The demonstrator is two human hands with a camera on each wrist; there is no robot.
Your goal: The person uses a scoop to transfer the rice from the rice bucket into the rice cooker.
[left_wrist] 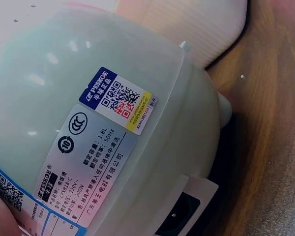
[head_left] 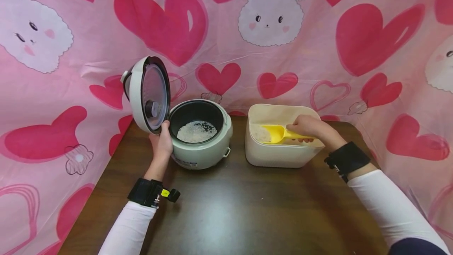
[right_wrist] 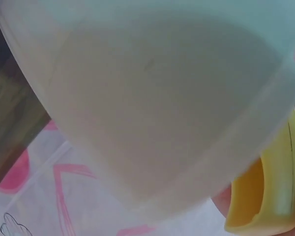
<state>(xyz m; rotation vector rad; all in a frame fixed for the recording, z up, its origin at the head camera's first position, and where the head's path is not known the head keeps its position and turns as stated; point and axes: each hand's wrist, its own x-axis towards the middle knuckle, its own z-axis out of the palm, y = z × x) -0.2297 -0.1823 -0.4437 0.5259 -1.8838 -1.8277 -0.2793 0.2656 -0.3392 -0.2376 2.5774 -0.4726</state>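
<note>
A pale green rice cooker (head_left: 198,156) stands on the table with white rice (head_left: 196,132) in its dark inner pot. Its lid (head_left: 136,101) is swung up to the left. My left hand (head_left: 162,141) holds the lid's lower edge near the hinge, thumb in front; its other fingers are mostly hidden. To the right, my right hand (head_left: 306,127) grips the handle of a yellow scoop (head_left: 277,133) inside a cream bin (head_left: 279,157). Pale rice (head_left: 260,133) shows at the scoop's front. The scoop's handle end (right_wrist: 280,196) appears beside the bin's wall in the right wrist view.
Both containers rest toward the back of a dark wooden table (head_left: 226,207). A pink cloth (head_left: 223,23) with hearts and rabbits hangs behind and along both sides. The cooker's power socket (left_wrist: 179,214) has no cord plugged in.
</note>
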